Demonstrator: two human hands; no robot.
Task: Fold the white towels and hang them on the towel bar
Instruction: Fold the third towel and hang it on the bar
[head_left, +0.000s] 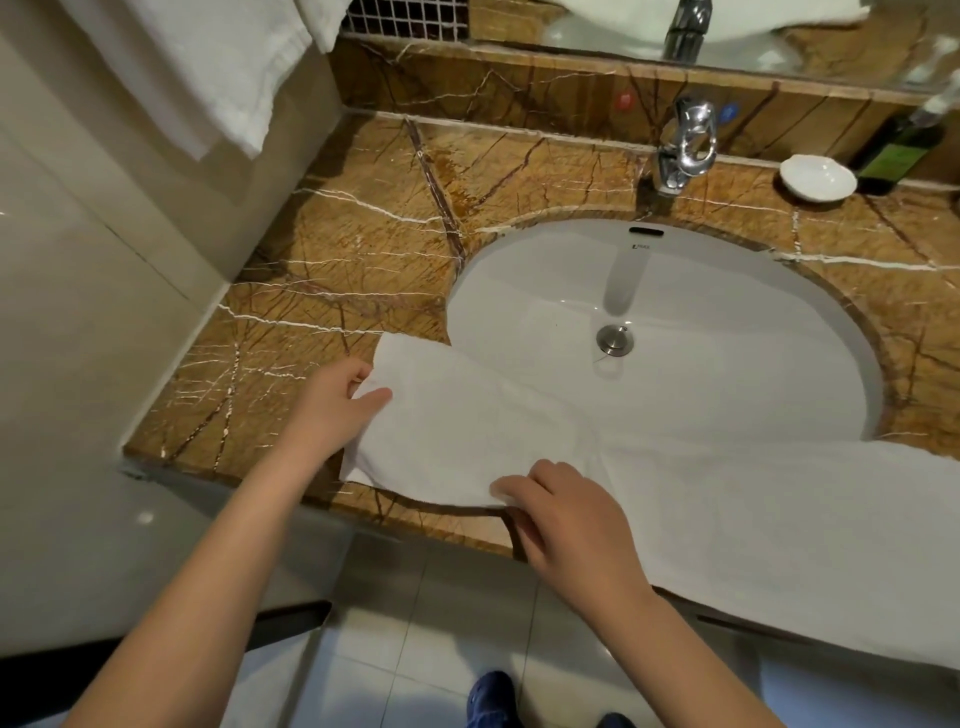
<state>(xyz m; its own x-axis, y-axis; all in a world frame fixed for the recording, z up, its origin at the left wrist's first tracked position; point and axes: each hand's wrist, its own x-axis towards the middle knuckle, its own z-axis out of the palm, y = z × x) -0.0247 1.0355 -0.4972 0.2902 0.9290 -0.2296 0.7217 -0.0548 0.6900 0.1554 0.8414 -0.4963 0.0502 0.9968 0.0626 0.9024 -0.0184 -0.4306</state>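
**Spotter:** Where is it lying?

**Operator:** The flat white terry towel (467, 426) is spread on the brown veined marble counter (337, 249). Its far edge droops over the rim of the white oval basin (727, 291), and the cloth runs on to the right and over the counter's front. My left hand (337, 400) pinches its left edge, thumb on top. My right hand (566, 519) has its fingers curled round the near hem.

**Spotter:** How will it handle?

**Operator:** Light, soft and limp, I'd judge. It will sag wherever I don't support it, so I'd take it by the corners and hems. It looks dry, so I don't expect it to slip.

**Spotter:** Any writing?

**Operator:** There's a small dark logo (640, 247) under the basin's overflow slot, too small to read. The upstand behind has a red dot (626, 100) and a blue dot (729, 111), no words.
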